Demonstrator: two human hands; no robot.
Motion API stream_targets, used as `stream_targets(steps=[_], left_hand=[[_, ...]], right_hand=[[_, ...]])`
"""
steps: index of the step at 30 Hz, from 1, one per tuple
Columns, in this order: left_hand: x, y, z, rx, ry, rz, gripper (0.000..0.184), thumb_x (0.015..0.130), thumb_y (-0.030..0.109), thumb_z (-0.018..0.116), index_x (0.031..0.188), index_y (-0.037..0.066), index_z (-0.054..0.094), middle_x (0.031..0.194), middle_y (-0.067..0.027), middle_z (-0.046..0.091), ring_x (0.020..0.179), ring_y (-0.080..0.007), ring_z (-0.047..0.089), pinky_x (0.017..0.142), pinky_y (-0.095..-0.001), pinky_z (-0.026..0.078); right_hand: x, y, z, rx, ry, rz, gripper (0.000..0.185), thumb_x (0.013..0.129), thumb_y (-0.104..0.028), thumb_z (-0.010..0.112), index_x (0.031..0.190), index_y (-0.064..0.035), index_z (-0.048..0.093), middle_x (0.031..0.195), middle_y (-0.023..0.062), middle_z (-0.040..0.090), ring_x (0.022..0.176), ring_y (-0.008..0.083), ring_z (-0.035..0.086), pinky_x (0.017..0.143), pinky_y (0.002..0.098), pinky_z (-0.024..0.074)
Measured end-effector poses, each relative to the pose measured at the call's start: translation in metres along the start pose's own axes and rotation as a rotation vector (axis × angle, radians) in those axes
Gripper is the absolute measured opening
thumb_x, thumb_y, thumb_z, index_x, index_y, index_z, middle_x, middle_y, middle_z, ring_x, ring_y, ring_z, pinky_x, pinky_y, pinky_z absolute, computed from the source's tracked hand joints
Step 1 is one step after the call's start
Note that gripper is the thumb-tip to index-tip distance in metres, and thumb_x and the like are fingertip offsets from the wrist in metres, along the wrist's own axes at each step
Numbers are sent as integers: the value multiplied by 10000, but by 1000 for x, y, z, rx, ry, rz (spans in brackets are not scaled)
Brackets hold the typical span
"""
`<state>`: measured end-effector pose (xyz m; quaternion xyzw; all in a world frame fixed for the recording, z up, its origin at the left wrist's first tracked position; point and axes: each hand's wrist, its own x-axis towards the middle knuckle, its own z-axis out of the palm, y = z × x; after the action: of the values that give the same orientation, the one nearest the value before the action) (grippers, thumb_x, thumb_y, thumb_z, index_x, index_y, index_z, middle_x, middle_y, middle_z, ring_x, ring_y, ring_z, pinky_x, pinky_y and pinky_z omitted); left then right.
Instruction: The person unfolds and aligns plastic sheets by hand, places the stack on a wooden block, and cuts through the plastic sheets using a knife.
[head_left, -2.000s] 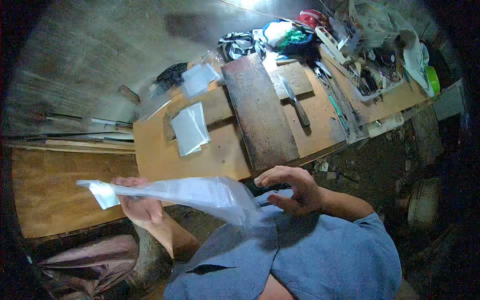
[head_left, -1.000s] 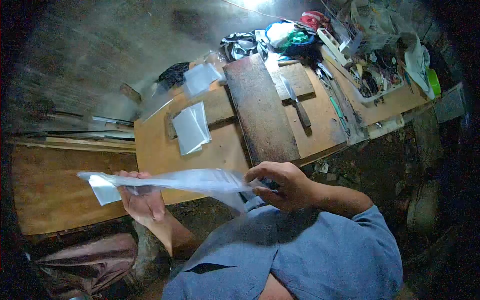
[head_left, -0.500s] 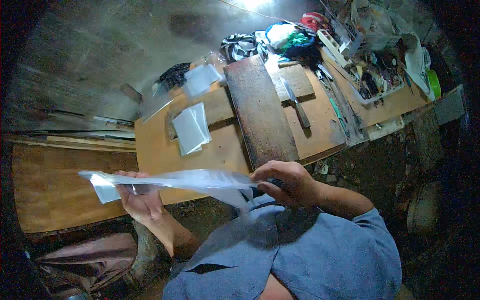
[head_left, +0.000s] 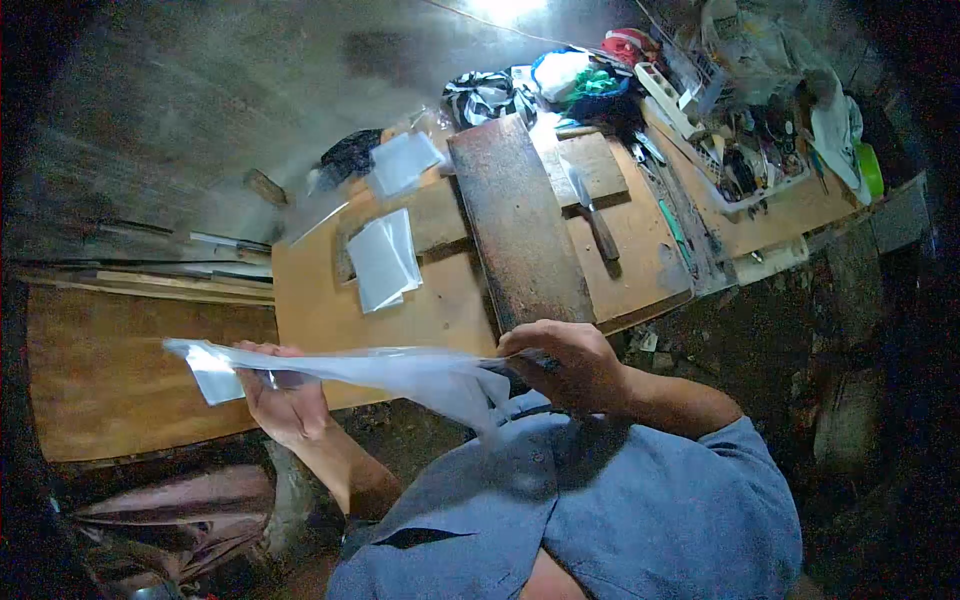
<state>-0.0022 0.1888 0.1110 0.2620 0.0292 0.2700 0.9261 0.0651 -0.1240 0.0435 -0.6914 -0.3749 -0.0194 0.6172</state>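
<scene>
A long, translucent plastic bag or sheet (head_left: 415,375) stretches between my two hands, just in front of my body. My left hand (head_left: 288,400) is closed around its left part, palm up, with the thumb lying across the plastic. A flat, shiny flap hangs down beyond the fingers at that end. At the other end my right hand (head_left: 575,365) is curled over with its fingertips pinched on the plastic's edge. The fingertips are partly hidden. Just beyond my right hand lies a long, worn wooden board (head_left: 525,225).
Stacked clear plastic sheets (head_left: 382,265) lie on the tabletop (head_left: 310,300), with more sheets (head_left: 403,163) behind. A knife (head_left: 590,210) rests right of the board. Farther right are a green-handled tool (head_left: 673,230), a tray of tools (head_left: 755,195) and a power strip (head_left: 668,100).
My right hand has turned over slightly, its fingers curling further round the edge. The plastic's right end has shifted and hangs a little fuller. My left hand stays nearly in place.
</scene>
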Motion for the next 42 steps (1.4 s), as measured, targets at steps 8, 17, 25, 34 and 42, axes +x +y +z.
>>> stream_targets(steps=[8, 17, 25, 34, 42], left_hand=[[0, 2, -3, 159, 118, 70, 221, 921, 228, 524, 1059, 60, 568, 929, -51, 612, 841, -192, 558, 814, -347, 455], [4, 3, -16, 12, -1, -23, 218, 905, 190, 531, 1086, 87, 599, 1043, -64, 632, 937, -207, 576, 861, -373, 452], [5, -4, -9, 38, 61, -38, 197, 902, 196, 551, 1056, 86, 606, 1003, -42, 647, 925, -187, 594, 849, -387, 463], [8, -10, -3, 77, 87, -47, 176, 892, 226, 577, 1012, 102, 615, 992, -26, 649, 914, -160, 590, 871, -368, 449], [10, -13, -1, 17, 230, -26, 176, 903, 233, 559, 1002, 99, 617, 978, -27, 647, 904, -177, 586, 856, -372, 454]], right_hand=[[-3, 17, -8, -29, 33, -195, 215, 800, -39, 646, 994, -35, 554, 934, 140, 639, 772, 278, 655, 648, 354, 550], [13, 15, -20, -34, -100, -197, 202, 820, -68, 621, 1020, -52, 603, 917, 118, 633, 773, 261, 646, 655, 335, 551], [14, 23, -28, -127, -177, -226, 170, 829, -125, 619, 978, -47, 599, 919, 104, 629, 765, 254, 646, 641, 345, 546], [26, 10, -38, -50, -114, -148, 185, 762, -20, 667, 934, -21, 599, 858, 107, 652, 752, 248, 660, 642, 339, 550], [22, 14, -45, -55, -181, -151, 224, 705, -81, 743, 861, -36, 588, 866, 110, 655, 741, 248, 665, 632, 326, 552]])
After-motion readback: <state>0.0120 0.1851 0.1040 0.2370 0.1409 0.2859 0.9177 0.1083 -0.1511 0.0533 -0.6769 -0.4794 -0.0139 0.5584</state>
